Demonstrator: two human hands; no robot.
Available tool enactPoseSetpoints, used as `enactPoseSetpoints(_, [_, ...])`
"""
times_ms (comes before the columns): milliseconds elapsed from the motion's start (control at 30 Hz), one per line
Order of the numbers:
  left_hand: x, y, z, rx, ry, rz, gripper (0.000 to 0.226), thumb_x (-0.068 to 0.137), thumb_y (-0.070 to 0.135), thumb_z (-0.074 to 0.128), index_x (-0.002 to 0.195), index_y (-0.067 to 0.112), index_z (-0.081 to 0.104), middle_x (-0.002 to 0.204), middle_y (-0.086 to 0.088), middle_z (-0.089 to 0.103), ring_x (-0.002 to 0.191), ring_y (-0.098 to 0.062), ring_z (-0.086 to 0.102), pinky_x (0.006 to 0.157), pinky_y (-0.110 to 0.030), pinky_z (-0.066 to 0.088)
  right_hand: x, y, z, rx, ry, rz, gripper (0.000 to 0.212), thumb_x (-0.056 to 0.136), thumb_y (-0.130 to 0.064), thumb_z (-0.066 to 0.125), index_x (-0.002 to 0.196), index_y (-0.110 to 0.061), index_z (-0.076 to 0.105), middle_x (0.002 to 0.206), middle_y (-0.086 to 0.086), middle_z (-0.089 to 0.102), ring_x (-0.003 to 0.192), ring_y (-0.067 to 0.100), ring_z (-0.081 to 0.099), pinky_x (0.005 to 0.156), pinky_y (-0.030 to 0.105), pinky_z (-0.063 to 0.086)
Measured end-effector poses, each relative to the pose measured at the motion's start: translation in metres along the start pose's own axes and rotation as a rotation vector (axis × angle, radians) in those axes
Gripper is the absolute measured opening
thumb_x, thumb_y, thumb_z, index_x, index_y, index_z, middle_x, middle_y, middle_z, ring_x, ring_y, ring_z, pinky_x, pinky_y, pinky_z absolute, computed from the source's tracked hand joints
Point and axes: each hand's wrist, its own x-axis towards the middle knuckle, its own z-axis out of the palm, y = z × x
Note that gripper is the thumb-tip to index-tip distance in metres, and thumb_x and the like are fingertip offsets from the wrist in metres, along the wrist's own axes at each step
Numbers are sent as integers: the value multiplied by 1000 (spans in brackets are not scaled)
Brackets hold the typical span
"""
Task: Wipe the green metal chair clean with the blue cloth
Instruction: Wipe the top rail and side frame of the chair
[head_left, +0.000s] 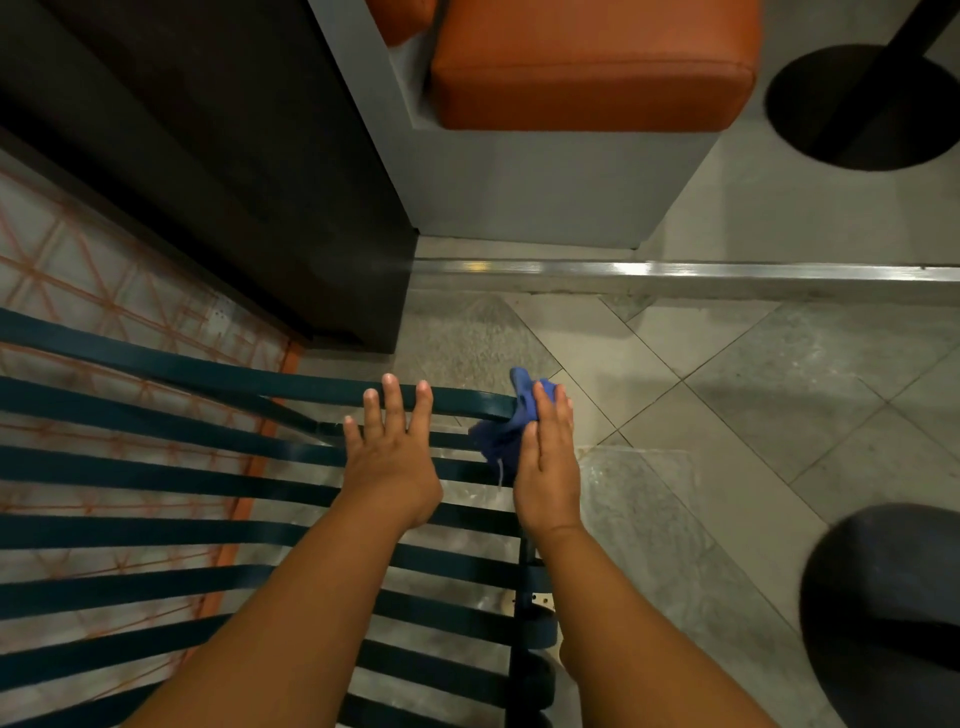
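Observation:
The green metal chair (156, 467) fills the lower left, its dark green slats running left to right below me. My left hand (389, 452) lies flat on the slats near the chair's far right corner, fingers straight and spread. My right hand (548, 462) presses the bunched blue cloth (506, 431) against the chair's right end rail, fingers straight over it. Part of the cloth sticks out beyond the fingertips and part hangs to the left of the palm.
A dark wall panel (234, 182) rises beyond the chair. An orange padded seat (592, 67) on a grey base stands at the top. A black round table base (857, 104) sits top right, another dark round shape (888, 613) bottom right. A metal floor strip (675, 270) crosses the tiles.

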Motion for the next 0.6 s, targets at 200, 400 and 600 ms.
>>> enactPoseSetpoints(200, [0,2,3,1,15,-23,107,84,7,55,141,25,-35,146,-12,-42,139,-33,-29,116,-52,-7,20,-30,10,-138,54,154,37,101,-16,33,134,-23,47,152,1,31,143,23,23,118,45,18])
enactPoseSetpoints(400, [-4,3,2,-18,34,-30,105,85,10,56,143,28,-30,149,-10,-38,141,-31,-26,115,-54,-6,-4,-3,15,-341,-56,-337,51,100,-19,39,144,-41,25,158,-12,9,146,12,-5,118,39,-4])
enactPoseSetpoints(600, [-7,10,-6,-44,214,27,86,90,17,47,149,31,-13,154,-4,-29,142,-27,-24,114,-57,-7,4,3,11,219,166,187,40,104,-20,28,136,-43,32,155,-11,24,144,10,19,118,39,22])
